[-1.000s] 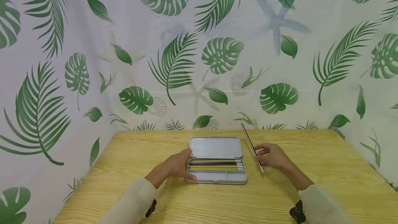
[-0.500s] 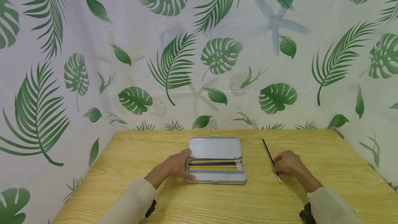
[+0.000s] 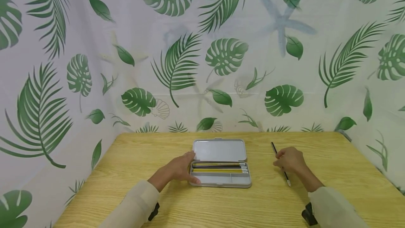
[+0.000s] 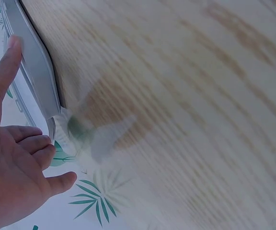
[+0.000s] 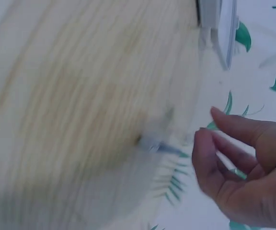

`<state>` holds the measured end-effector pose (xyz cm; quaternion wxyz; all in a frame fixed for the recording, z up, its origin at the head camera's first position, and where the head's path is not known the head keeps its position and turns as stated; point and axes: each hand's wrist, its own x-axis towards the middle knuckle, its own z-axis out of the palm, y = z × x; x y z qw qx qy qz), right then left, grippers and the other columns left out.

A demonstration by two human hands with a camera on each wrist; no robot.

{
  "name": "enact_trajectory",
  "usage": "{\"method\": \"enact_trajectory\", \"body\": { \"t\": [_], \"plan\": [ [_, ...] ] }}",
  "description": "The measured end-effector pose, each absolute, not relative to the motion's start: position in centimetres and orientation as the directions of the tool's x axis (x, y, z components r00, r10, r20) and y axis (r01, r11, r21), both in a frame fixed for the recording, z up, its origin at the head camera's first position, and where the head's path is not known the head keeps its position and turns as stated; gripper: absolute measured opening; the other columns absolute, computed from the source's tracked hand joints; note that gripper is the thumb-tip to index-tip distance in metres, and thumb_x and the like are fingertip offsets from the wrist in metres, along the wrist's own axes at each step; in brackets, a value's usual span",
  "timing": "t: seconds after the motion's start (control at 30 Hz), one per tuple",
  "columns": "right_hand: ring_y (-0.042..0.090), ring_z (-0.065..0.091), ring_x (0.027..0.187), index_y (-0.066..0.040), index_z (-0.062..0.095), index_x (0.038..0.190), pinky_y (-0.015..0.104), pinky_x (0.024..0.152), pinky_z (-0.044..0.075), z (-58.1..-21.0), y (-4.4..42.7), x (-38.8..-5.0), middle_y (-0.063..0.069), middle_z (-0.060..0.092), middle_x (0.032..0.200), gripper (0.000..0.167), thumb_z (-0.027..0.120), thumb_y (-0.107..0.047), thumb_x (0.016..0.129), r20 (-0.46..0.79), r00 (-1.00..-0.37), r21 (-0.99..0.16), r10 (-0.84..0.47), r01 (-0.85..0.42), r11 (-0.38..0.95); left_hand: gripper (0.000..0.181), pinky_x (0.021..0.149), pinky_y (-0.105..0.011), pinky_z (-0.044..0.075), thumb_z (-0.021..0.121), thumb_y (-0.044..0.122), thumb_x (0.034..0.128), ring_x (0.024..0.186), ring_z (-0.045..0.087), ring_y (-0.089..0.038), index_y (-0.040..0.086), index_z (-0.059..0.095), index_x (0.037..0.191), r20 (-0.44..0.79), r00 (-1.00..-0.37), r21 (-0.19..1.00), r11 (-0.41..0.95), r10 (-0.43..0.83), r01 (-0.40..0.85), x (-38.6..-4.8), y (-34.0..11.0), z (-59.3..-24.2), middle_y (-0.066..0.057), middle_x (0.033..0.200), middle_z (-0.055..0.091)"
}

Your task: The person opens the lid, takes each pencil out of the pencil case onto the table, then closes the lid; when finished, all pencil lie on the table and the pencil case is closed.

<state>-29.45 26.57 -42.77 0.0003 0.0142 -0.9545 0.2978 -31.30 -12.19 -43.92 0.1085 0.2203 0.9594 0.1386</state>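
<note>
A grey pencil case (image 3: pixel 221 185) lies with its lid up, several yellow and dark pencils (image 3: pixel 218 171) in its rear compartment. My left hand (image 3: pixel 178 168) rests at its left end, thumb on the front edge; the left wrist view shows the thumb (image 4: pixel 8 64) against the case wall (image 4: pixel 37 62), other fingers loosely bent. To the right of the case, a black pencil (image 3: pixel 287 177) lies slantwise on the table, its middle hidden by my right hand (image 3: pixel 291 159). In the right wrist view the thumb and fingertips (image 5: pixel 206 122) are apart, with the blurred pencil end (image 5: pixel 150 143) beyond them.
The wooden table (image 3: pixel 227 208) meets a leaf-patterned cloth (image 3: pixel 190 115) behind it. In the head view the case's raised lid (image 3: pixel 219 149) stands towards the cloth. Dark wrist devices show under both sleeves.
The right hand carried the black pencil rightward, away from the case, and its fingers have come off it, leaving it on the table. My left hand has stayed at the case.
</note>
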Motion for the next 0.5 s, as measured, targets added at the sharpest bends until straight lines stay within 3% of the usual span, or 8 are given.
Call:
{"method": "enact_trajectory", "body": {
  "t": [0.13, 0.23, 0.5],
  "plan": [
    [0.019, 0.065, 0.072, 0.008, 0.066, 0.103, 0.028, 0.06, 0.053, -42.6, 24.4, -30.1, 0.017, 0.069, 0.091, 0.027, 0.07, -0.009, 0.083, 0.084, -0.983, -0.669, -0.161, -0.175, 0.722, 0.113, 0.117, -0.042, 0.027, 0.079, 0.053, 0.0682, 0.145, 0.026, -0.029, 0.001, 0.021, 0.15, -0.148, -0.882, 0.314, 0.867, 0.448, 0.388, -31.3, -12.3, -43.9, -0.015, 0.156, 0.025],
    [0.019, 0.064, 0.08, 0.006, 0.068, 0.102, 0.026, 0.063, 0.051, -42.6, 22.6, -30.5, 0.013, 0.07, 0.091, 0.023, 0.069, -0.008, 0.084, 0.132, -0.945, -0.664, -0.298, -0.308, 0.681, 0.113, 0.117, -0.042, 0.027, 0.08, 0.053, 0.068, 0.145, 0.025, -0.029, 0.001, 0.021, 0.15, -0.147, -0.883, 0.319, 0.866, 0.446, 0.384, -31.3, -12.3, -43.8, -0.015, 0.156, 0.025],
    [0.021, 0.066, 0.089, 0.002, 0.069, 0.103, 0.03, 0.074, 0.055, -43.5, 19.0, -31.3, 0.013, 0.071, 0.098, 0.019, 0.067, -0.007, 0.087, 0.051, -0.881, -0.7, -0.471, -0.368, 0.612, 0.114, 0.117, -0.042, 0.027, 0.08, 0.053, 0.0675, 0.145, 0.026, -0.028, 0.002, 0.022, 0.15, -0.143, -0.882, 0.324, 0.863, 0.449, 0.387, -31.3, -12.3, -44.0, -0.014, 0.156, 0.025]
  ]
}}
